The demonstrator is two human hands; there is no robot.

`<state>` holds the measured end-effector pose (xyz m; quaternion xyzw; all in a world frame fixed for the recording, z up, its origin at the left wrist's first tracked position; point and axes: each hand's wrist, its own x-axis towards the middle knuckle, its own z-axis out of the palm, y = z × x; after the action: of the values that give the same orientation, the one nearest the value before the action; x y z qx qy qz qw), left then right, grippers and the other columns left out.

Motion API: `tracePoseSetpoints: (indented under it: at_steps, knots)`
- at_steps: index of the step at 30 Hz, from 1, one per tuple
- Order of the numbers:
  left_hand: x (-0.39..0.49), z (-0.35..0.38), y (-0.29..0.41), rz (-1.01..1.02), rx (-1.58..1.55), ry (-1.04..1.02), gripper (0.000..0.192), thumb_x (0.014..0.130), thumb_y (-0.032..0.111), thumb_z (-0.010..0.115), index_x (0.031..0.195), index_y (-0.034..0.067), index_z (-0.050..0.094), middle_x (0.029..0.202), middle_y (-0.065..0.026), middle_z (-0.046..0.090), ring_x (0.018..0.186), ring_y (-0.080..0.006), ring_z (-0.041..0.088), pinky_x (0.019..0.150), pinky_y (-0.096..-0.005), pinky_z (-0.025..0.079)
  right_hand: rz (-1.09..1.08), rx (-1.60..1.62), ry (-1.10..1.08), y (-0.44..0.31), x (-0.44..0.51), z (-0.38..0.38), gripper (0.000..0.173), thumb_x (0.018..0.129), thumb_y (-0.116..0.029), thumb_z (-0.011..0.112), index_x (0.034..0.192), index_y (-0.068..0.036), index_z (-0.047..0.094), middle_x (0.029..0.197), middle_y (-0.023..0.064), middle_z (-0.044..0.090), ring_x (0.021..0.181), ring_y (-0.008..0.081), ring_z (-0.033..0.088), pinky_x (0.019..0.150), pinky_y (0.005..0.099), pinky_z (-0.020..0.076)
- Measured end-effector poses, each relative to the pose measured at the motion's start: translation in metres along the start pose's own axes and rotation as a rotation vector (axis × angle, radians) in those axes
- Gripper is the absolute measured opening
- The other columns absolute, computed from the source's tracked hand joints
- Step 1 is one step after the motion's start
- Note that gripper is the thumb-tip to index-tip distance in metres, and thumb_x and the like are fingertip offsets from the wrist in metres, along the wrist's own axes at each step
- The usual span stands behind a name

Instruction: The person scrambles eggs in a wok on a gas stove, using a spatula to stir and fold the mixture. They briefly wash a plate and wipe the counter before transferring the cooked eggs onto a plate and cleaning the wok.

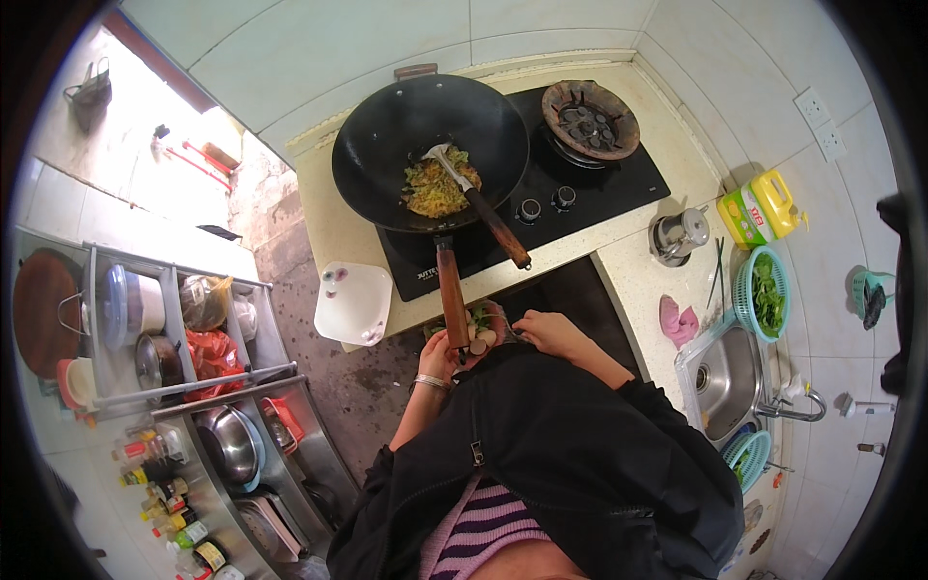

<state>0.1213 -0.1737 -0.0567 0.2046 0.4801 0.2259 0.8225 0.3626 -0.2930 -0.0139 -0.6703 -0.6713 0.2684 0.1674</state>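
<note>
In front of my body, below the counter edge, is a clear plastic bag (500,317) with eggshells (481,342) and green leaf scraps in it. My left hand (436,358), a bracelet on its wrist, grips the bag's left side, partly behind the wok handle. The fingers of my right hand (545,330) pinch the bag's right edge. Above them, a large black wok (377,145) sits on the hob with its wooden handle (453,290) pointing toward me. Cooked yellow-green food (438,192) lies in it. A wooden-handled spatula (496,217) rests on the food and the wok rim.
A white square plate (353,303) sits at the counter's left corner. On the right are a metal pot (679,235), yellow oil jug (761,206), pink cloth (678,322), basket of greens (767,293) and sink (725,384). Drawers (275,388) stand open at left.
</note>
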Motion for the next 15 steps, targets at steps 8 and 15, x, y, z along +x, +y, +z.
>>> tracePoseSetpoints:
  at_steps: [8, 15]
  knots:
    - [-0.0026, 0.0004, 0.0017, 0.018, -0.005, -0.013, 0.014, 0.093, 0.014, 0.051, 0.106, 0.010, 0.057, 0.081, 0.0003, 0.062, 0.061, -0.0106, 0.055, 0.055, -0.0246, 0.047, 0.003, -0.011, -0.025, -0.0015, 0.0013, -0.0006, 0.021, 0.083, -0.017, 0.060, 0.103, -0.010, 0.062, 0.091, 0.0098, 0.057, 0.082, 0.0313, 0.060, 0.071, 0.0403, 0.0490]
    - [-0.0020, -0.0011, -0.0001, 0.023, -0.047, -0.009, 0.019, 0.095, 0.012, 0.049, 0.111, 0.006, 0.057, 0.088, -0.0035, 0.062, 0.063, -0.0128, 0.057, 0.057, -0.0267, 0.049, -0.015, -0.006, -0.001, -0.0025, 0.0038, -0.0009, 0.021, 0.083, -0.015, 0.060, 0.103, -0.008, 0.063, 0.092, 0.0097, 0.058, 0.083, 0.0314, 0.060, 0.071, 0.0393, 0.0489]
